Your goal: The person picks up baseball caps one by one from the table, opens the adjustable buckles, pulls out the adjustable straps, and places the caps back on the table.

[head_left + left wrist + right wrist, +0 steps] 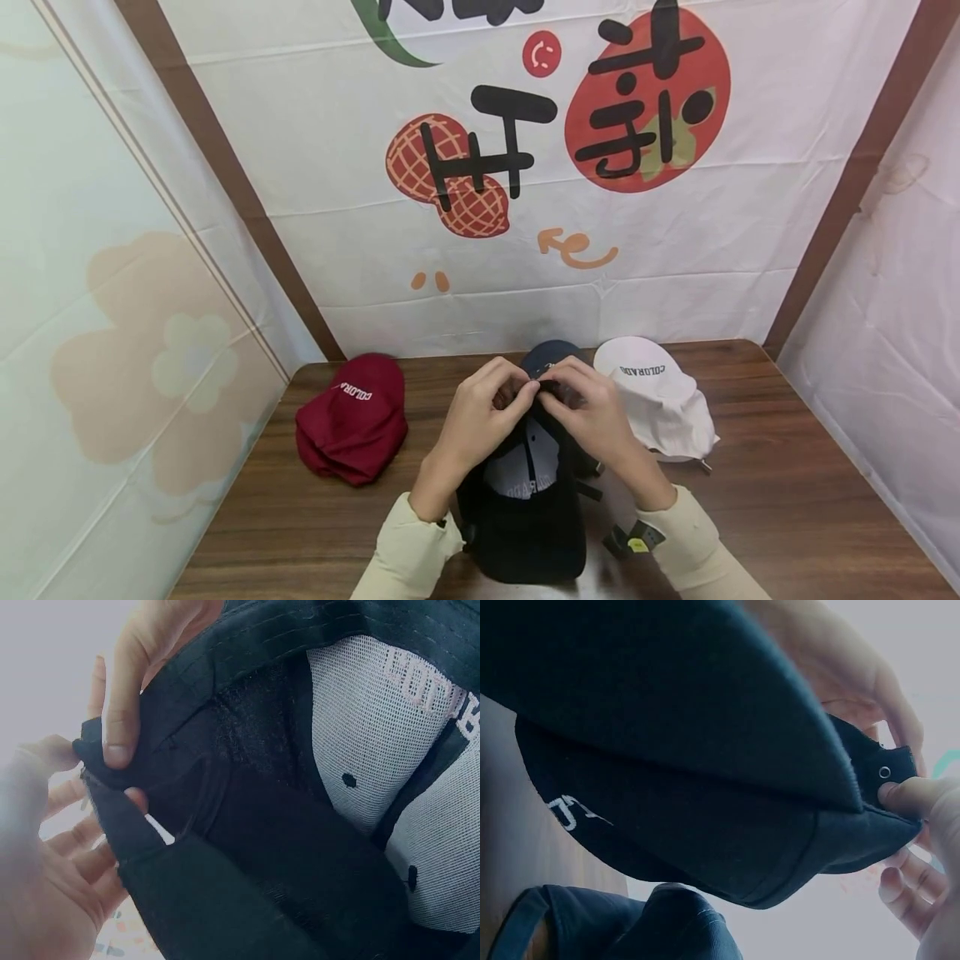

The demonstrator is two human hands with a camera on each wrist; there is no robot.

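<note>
Pinching back strap [124, 817] near head-frame centre with left hand [480, 408] and right hand [597, 410], equally near; holding black cap [517, 475] lengthwise below grip, with brim [525, 542] toward lower centre.

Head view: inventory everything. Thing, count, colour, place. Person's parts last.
Black cap: 1, black with paler lining panels, near middle, brim toward the person
Maroon cap: 1, maroon, far left of table
Navy cap: 1, navy, far middle, partly hidden
White cap: 1, white, right of navy cap
Table: 1, brown, below the caps
Back cloth: 1, white with coloured prints, behind table
Side cloths: 2, pale, left and right
Brown strips: 2, brown, flanking back cloth
Sleeves: 2, cream, bottom
Hands, left and right: 2, bare, pinching black cap
</note>
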